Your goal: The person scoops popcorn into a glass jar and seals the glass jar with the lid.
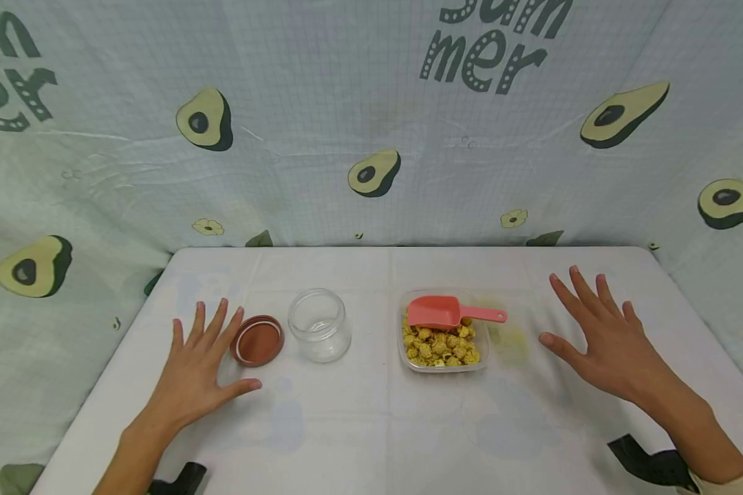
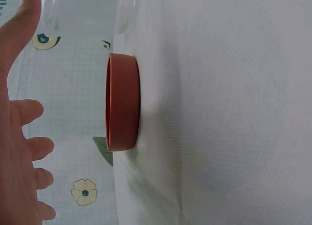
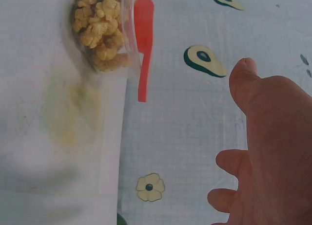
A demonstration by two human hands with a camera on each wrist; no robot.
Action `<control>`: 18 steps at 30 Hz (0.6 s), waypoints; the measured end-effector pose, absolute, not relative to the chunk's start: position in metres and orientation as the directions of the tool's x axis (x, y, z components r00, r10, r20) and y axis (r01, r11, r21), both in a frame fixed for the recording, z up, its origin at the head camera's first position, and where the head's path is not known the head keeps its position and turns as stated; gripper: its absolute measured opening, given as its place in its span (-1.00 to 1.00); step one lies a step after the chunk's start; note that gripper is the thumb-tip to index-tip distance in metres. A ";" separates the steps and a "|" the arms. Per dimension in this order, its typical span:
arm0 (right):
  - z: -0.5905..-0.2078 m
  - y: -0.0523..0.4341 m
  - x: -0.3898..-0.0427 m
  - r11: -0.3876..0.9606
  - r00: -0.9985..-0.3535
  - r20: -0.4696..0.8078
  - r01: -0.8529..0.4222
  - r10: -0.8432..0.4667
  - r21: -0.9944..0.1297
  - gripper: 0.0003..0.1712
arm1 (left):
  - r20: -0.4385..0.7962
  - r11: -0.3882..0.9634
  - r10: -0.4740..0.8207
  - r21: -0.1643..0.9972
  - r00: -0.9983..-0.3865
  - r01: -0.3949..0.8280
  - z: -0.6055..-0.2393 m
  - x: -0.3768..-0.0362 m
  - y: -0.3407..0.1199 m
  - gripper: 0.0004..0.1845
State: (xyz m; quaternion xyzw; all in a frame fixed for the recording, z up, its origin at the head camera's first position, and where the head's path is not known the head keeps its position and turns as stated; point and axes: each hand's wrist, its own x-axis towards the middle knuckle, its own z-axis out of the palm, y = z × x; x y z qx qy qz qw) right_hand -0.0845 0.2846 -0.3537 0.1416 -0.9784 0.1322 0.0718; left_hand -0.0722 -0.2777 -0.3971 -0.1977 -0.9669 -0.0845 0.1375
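My left hand (image 1: 192,385) is held over the left of the table, fingers spread, holding nothing. Just beyond its thumb and index finger lies a reddish-brown round lid (image 1: 257,341), its rim side facing up; the left wrist view shows the lid (image 2: 123,102) from the side. Right of it stands a clear jar (image 1: 319,326) with no lid on. A clear plastic container (image 1: 446,368) of yellow popcorn (image 1: 436,347) sits right of the middle, with a pink-red scoop (image 1: 436,313) on top, handle pointing right. To the right, my right hand (image 1: 613,347) hovers with spread fingers and nothing in it.
A white cloth covers the table (image 1: 359,440), with a faint yellow-green patch (image 1: 509,344) beside the container. Behind the table's far edge hangs a pale curtain (image 1: 303,137) printed with avocados and lettering. A black strap (image 1: 650,464) is at my right wrist.
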 end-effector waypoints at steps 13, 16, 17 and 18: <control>-0.358 0.278 -0.085 0.923 -0.956 0.143 -0.286 -0.257 -0.257 0.06 | 0.303 0.907 0.356 0.114 -0.884 0.405 -0.397 -0.072 -0.278 0.17; -0.359 0.277 -0.086 0.922 -0.954 0.145 -0.293 -0.263 -0.255 0.06 | 0.302 0.908 0.361 0.103 -0.882 0.407 -0.394 -0.074 -0.277 0.17; -0.360 0.277 -0.086 0.922 -0.953 0.146 -0.295 -0.265 -0.252 0.06 | 0.299 0.909 0.361 0.099 -0.883 0.406 -0.393 -0.074 -0.277 0.17; -0.361 0.277 -0.087 0.921 -0.953 0.147 -0.296 -0.266 -0.252 0.06 | 0.296 0.910 0.362 0.095 -0.884 0.404 -0.392 -0.075 -0.276 0.17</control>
